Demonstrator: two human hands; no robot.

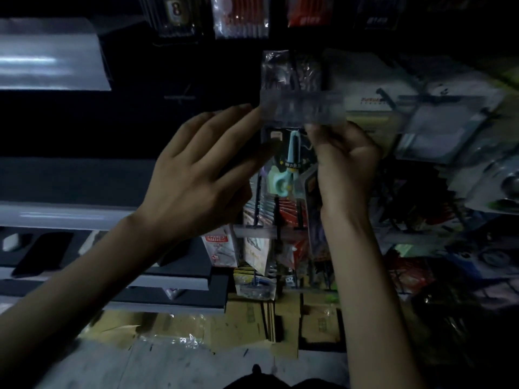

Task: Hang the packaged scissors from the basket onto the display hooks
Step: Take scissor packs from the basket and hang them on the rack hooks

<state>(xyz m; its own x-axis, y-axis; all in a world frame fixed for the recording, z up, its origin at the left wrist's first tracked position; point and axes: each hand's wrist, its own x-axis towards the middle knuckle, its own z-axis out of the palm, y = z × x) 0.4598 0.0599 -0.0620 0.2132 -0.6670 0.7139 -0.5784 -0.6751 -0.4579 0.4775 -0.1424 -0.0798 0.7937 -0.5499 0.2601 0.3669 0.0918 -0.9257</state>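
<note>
A clear pack of mint-green scissors (286,167) hangs upright in front of the dark display wall. My right hand (344,161) pinches its top right edge, just below a see-through price strip (302,108) at the tip of a display hook. My left hand (196,169) is spread, fingers straight, its fingertips touching the pack's left edge and the strip's left end. The hook itself is blurred behind the strip. The basket is out of view.
More packaged goods hang on hooks above (241,18), below (252,248) and to the right (438,130). Grey shelves (50,214) run along the left. Flattened cardboard boxes (252,321) lie on the floor by the display's base.
</note>
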